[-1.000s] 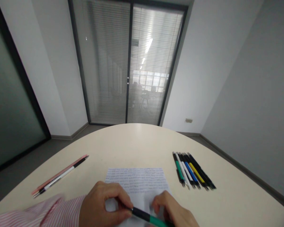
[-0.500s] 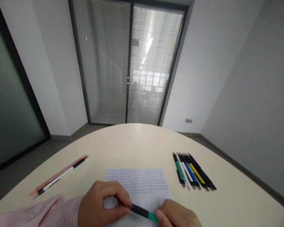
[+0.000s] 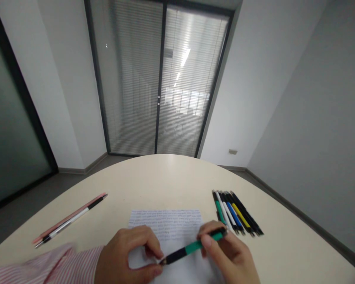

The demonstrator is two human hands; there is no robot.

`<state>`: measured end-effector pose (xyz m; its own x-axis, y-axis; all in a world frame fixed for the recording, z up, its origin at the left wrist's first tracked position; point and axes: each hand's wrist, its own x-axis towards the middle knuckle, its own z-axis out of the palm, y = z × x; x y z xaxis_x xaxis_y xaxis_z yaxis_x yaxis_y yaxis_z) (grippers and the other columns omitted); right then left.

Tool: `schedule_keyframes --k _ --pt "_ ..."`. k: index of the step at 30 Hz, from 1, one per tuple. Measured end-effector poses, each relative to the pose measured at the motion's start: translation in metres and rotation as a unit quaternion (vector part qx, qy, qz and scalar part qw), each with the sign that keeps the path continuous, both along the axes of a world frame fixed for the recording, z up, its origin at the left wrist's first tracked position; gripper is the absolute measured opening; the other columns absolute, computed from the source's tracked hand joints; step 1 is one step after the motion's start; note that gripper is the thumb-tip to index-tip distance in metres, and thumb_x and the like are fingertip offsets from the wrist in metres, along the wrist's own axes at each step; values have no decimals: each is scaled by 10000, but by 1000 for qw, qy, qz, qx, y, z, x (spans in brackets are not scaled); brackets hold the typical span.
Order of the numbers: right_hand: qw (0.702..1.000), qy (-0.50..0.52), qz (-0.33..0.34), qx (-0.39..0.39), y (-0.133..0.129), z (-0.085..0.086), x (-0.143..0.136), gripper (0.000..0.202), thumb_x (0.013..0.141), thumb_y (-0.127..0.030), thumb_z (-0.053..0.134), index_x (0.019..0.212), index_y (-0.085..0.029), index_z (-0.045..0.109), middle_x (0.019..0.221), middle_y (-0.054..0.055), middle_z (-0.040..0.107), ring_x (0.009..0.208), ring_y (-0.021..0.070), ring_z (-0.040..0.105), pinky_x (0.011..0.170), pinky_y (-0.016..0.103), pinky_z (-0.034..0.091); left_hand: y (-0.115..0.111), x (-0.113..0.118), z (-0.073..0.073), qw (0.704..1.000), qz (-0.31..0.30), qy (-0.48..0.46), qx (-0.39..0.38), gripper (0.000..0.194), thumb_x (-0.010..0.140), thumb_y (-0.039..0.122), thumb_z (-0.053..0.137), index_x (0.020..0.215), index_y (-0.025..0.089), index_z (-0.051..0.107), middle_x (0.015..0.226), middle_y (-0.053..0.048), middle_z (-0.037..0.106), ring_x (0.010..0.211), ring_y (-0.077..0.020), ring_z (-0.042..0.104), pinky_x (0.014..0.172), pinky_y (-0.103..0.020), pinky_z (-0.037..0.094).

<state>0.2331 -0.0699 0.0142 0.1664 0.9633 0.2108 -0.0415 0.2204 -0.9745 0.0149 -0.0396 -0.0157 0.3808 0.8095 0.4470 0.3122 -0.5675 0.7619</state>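
Note:
A black and green pen (image 3: 192, 247) lies slanted above a white sheet of paper (image 3: 168, 223) covered with lines of handwriting. My left hand (image 3: 127, 256), in a pink striped sleeve, pinches the pen's black lower end between thumb and fingers. My right hand (image 3: 227, 252) grips the green upper part of the same pen. Both hands hover over the near half of the sheet at the bottom of the view.
A row of several pens (image 3: 235, 213) with green, white, blue, yellow and black barrels lies to the right of the paper. Two pens, pink and black-white (image 3: 69, 223), lie at the left on the cream rounded table (image 3: 165, 177). Glass doors with blinds stand beyond.
My right hand has moved up and to the right along the pen, tilting its green end upward. The left hand stays on the black end. The view shifted slightly.

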Motion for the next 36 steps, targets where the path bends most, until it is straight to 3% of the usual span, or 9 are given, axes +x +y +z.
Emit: schedule_keyframes --k 2,4,7,12,22,28,30,34,36 --pt "994 105 24 6 9 13 -7 257 776 -473 663 791 -218 639 825 38 673 830 192 599 782 297 476 0 2 0 1000 17 11 8 143 695 355 669 727 216 658 645 28 657 599 -132 593 613 -204 421" --pt "974 212 84 -14 21 26 -11 206 807 -430 644 863 -239 591 786 15 653 813 185 599 792 336 484 0 2 -1 999 24 33 12 112 719 317 628 705 209 654 617 24 644 569 -125 578 594 -201 415" --pt "924 348 154 -41 40 40 -8 154 791 -336 662 799 -224 557 585 -68 462 528 89 458 580 214 469 1 1 -6 996 1 79 36 141 707 252 631 579 193 631 522 31 599 488 -98 538 534 -189 386" --pt "880 422 190 -105 58 38 9 483 794 -506 510 458 -214 323 440 -113 149 364 59 102 309 168 186 -2 -1 -14 990 -15 120 75 146 669 237 700 546 193 633 486 45 576 453 -78 515 502 -176 373" --pt "886 428 146 -104 59 35 13 495 778 -469 490 419 -227 251 432 -122 84 369 58 30 294 171 146 2 -3 -23 985 -75 149 32 86 625 108 671 604 189 690 519 27 623 453 -78 524 468 -123 411" --pt "903 392 153 -85 59 29 15 487 798 -613 521 579 -179 542 439 -131 134 374 54 73 306 148 176 4 -3 -22 986 -86 144 21 64 634 122 680 608 180 687 523 22 624 452 -76 518 463 -116 412" --pt "916 369 138 -81 58 29 14 387 793 -538 597 716 -161 633 420 -139 148 365 50 80 302 142 184 2 -2 -17 985 -75 151 21 60 637 139 696 596 180 682 520 24 624 456 -80 521 469 -121 417" --pt "960 260 71 -77 54 26 9 301 742 -282 734 1015 -174 669 528 -72 481 391 38 334 313 107 247 -5 -1 -8 985 -25 170 20 80 641 106 707 612 178 688 557 20 649 496 -87 553 501 -122 434" --pt "973 215 45 -65 49 22 6 308 743 -333 723 997 -163 690 734 14 621 589 100 538 402 141 400 -6 -2 -6 984 -37 174 23 74 648 129 722 604 177 686 549 21 648 484 -85 548 494 -124 431"
